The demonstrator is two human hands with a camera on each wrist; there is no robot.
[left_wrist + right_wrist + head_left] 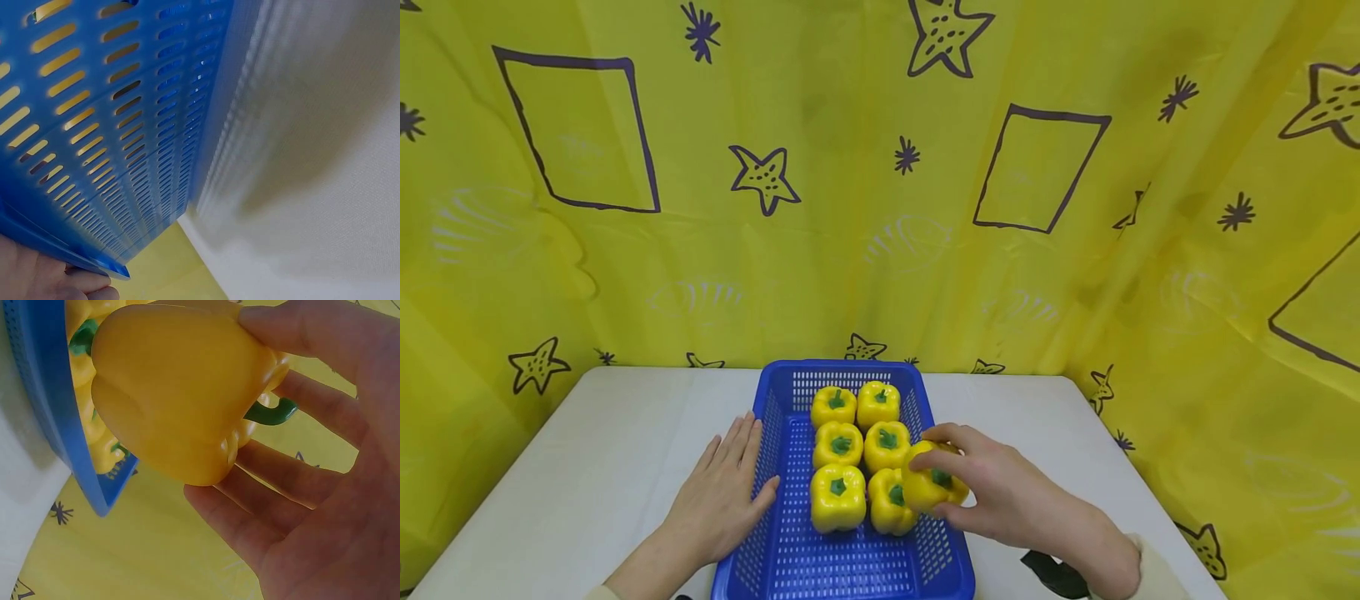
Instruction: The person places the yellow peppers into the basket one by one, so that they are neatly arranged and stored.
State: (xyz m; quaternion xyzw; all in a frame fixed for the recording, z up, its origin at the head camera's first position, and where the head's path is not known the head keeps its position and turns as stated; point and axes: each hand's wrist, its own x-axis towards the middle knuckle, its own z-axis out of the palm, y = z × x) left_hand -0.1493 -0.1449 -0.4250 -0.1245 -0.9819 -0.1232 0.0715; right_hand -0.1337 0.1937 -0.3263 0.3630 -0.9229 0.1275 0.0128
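My right hand (1000,479) holds a yellow bell pepper (921,483) with a green stem, just above the right rim of a blue plastic basket (793,542). In the right wrist view, thumb and fingers curve around that bell pepper (169,394), its stem pointing toward the palm. Several more yellow bell peppers (838,500) stand in two columns inside the basket, toward its right side, most with stems up. My left hand (718,496) lies with straight fingers along the basket's left rim; in the left wrist view its fingers (37,275) touch the rim.
A white table (632,450) carries the basket. Behind and beside it hangs a yellow curtain (820,275) with dark stars and frames drawn on it. A dark object (1054,575) lies partly hidden under the right forearm. The basket's left strip and near end show bare slotted floor.
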